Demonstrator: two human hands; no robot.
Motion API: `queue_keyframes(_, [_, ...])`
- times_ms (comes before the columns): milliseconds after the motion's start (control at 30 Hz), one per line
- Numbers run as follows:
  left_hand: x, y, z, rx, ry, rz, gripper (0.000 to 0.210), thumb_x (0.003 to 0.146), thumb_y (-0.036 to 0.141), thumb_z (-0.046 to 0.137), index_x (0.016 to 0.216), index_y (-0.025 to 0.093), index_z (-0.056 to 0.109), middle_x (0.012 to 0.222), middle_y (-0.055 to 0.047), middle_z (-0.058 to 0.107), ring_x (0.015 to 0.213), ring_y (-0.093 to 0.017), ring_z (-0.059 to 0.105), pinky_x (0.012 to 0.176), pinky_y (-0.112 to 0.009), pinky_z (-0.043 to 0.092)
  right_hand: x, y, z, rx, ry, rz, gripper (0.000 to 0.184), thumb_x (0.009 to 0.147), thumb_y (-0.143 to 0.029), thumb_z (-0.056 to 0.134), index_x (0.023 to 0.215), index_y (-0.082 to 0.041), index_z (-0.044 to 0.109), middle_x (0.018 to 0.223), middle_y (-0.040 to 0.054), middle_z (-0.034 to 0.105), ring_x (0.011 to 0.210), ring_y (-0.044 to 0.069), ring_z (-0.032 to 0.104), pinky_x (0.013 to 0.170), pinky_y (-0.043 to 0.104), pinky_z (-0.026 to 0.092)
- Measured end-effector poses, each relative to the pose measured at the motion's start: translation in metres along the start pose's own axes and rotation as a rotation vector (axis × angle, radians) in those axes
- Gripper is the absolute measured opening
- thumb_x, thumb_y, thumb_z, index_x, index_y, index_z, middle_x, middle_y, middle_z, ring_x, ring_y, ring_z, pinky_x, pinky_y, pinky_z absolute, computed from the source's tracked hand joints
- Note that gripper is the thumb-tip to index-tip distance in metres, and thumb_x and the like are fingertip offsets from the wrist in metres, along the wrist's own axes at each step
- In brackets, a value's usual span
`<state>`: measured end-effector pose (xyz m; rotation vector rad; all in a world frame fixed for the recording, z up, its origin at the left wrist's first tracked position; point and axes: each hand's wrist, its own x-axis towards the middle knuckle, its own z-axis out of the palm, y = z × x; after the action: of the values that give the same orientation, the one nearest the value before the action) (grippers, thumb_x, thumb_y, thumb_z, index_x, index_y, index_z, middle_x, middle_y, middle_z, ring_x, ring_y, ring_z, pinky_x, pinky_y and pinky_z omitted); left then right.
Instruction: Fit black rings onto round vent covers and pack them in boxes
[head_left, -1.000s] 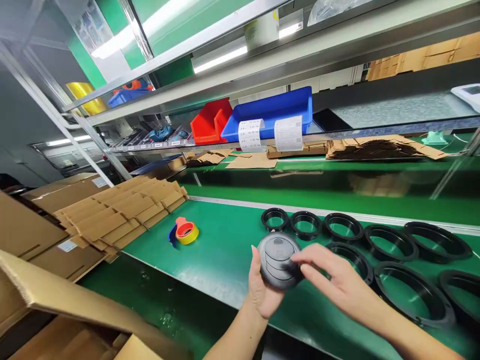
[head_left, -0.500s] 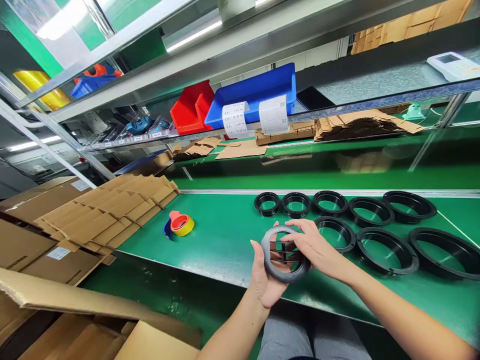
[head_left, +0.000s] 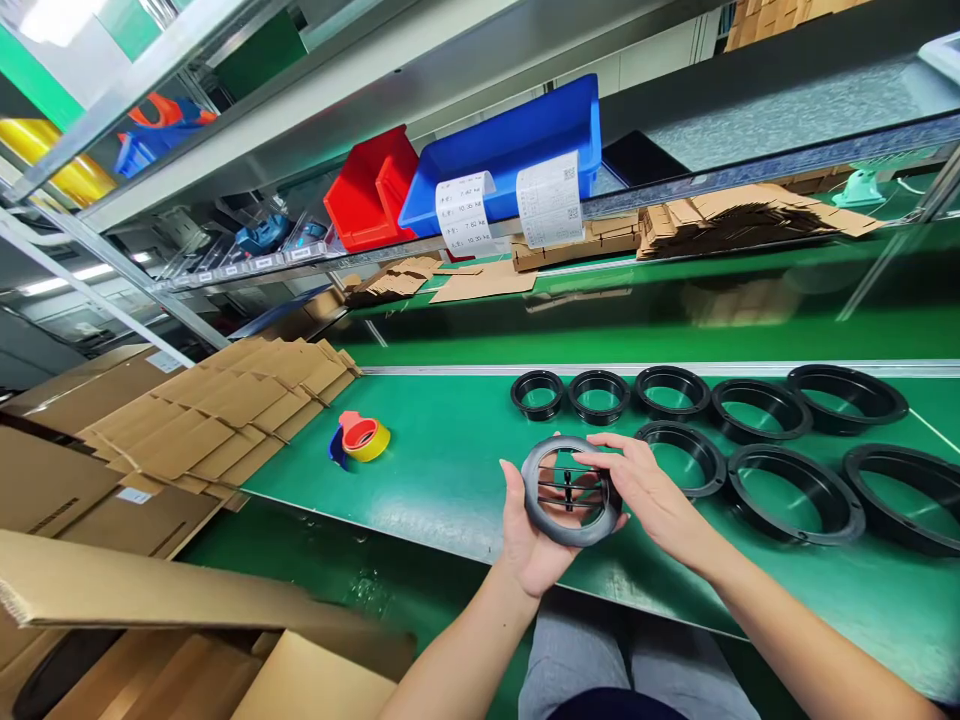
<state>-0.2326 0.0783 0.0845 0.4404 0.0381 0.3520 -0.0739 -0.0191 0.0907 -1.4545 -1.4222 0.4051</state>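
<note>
My left hand (head_left: 529, 548) cups a round grey air vent (head_left: 546, 522) from below and the left, with its thumb up along the rim. Inside the ring, thin black slats cross an upright black bar, with gaps between them. My right hand (head_left: 656, 505) grips the vent's right side, its fingertips reaching over the upper right rim and slats. The vent is tilted toward me above the front of the green bench. Several black rings (head_left: 799, 528) rest in two rows beyond and to the right of my right hand.
A red and blue tape dispenser with yellow tape (head_left: 365, 440) lies at left on the green bench (head_left: 435, 480). Flat cardboard pieces (head_left: 217, 410) are piled farther left, above an open carton (head_left: 150, 580). A red bin (head_left: 371, 190) and blue bin (head_left: 502, 150) sit on the shelf.
The view has shifted slightly. Both hands still hold the vent, which has turned a little so its slats show more plainly. The right fingers have moved slightly at the rim.
</note>
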Motion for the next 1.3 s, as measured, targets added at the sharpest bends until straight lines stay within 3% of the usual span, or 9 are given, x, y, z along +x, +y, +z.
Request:
queue_keyframes(367, [0.001,0.005,-0.008,-0.032,0.035,0.0,0.089,0.078,0.078,0.058,0.152,0.042,0.026,0.148,-0.014,0.047,0.133,-0.042,0.044,0.107,-0.073,0.027,0.003,0.009,0.007,0.071,0.037,0.065,0.049,0.105,-0.053,0.028,0.13,-0.034,0.065,0.141,0.0062,0.05,0.137,0.028,0.038,0.117,0.053,0.032])
queue_keyframes(533, [0.005,0.008,-0.013,-0.034,0.012,0.009,0.08,0.08,0.077,0.058,0.148,0.041,0.038,0.148,-0.01,0.049,0.136,-0.038,0.043,0.113,-0.067,0.024,0.001,0.012,0.012,0.0,0.054,0.005,0.049,0.107,-0.046,0.021,0.14,-0.036,0.056,0.146,0.0057,0.045,0.137,0.027,0.039,0.113,0.053,0.041])
queue_keyframes(633, [0.01,0.012,-0.018,-0.018,0.033,0.035,0.073,0.086,0.077,0.051,0.137,0.025,0.056,0.145,-0.011,0.052,0.139,-0.032,0.041,0.12,-0.051,0.023,-0.001,0.017,0.021,-0.246,0.023,-0.179,0.048,0.106,-0.047,0.029,0.149,-0.034,0.045,0.155,0.007,0.035,0.141,0.031,0.034,0.114,0.057,0.038])
queue_keyframes(733, [0.015,0.012,-0.02,0.006,0.08,-0.014,0.078,0.088,0.078,0.043,0.129,0.015,0.063,0.139,-0.012,0.058,0.138,-0.03,0.042,0.121,-0.043,0.025,0.001,0.023,0.029,-0.499,-0.059,-0.375,0.065,0.098,-0.051,0.055,0.155,-0.029,0.035,0.161,0.0104,0.026,0.145,0.037,0.025,0.117,0.066,0.027])
queue_keyframes(900, [0.027,0.009,-0.011,0.217,0.092,-0.155,0.097,0.079,0.088,0.043,0.141,0.015,0.051,0.134,-0.015,0.059,0.135,-0.035,0.044,0.114,-0.046,0.034,0.01,0.029,0.026,-0.515,-0.079,-0.257,0.101,0.081,-0.055,0.073,0.16,-0.024,0.018,0.164,0.0152,0.009,0.146,0.043,0.02,0.113,0.066,0.032])
queue_keyframes(967, [0.044,0.02,-0.015,0.433,0.256,-0.06,0.097,0.078,0.091,0.036,0.147,0.023,0.043,0.138,-0.012,0.055,0.133,-0.032,0.046,0.108,-0.044,0.041,0.012,0.03,0.022,-0.452,-0.032,-0.2,0.095,0.084,-0.047,0.069,0.16,-0.025,0.016,0.162,0.013,0.017,0.145,0.038,0.027,0.112,0.058,0.04])
queue_keyframes(1033, [0.072,0.044,-0.027,0.768,0.608,0.156,0.083,0.086,0.084,0.034,0.148,0.028,0.036,0.14,-0.011,0.05,0.127,-0.028,0.05,0.1,-0.039,0.046,0.011,0.031,0.02,-0.407,0.03,-0.13,0.089,0.086,-0.042,0.065,0.16,-0.028,0.017,0.161,0.0111,0.02,0.144,0.036,0.03,0.109,0.053,0.045])
queue_keyframes(1133, [0.117,0.088,-0.054,1.106,1.023,0.387,0.071,0.09,0.047,0.06,0.149,0.021,0.03,0.148,-0.016,0.035,0.117,-0.023,0.054,0.09,-0.031,0.048,0.008,0.034,0.021,-0.399,0.037,-0.043,0.095,0.083,-0.046,0.069,0.159,-0.033,0.016,0.16,0.0107,0.018,0.144,0.038,0.029,0.107,0.055,0.046])
queue_keyframes(1300, [0.126,0.118,-0.081,1.131,0.946,0.294,0.062,0.071,0.005,0.057,0.133,0.01,0.05,0.132,-0.017,0.053,0.052,-0.007,0.055,0.047,-0.026,0.04,0.002,0.043,0.028,-0.448,-0.038,-0.043,0.103,0.077,-0.055,0.075,0.159,-0.038,0.014,0.161,0.0097,0.015,0.143,0.04,0.029,0.107,0.057,0.045])
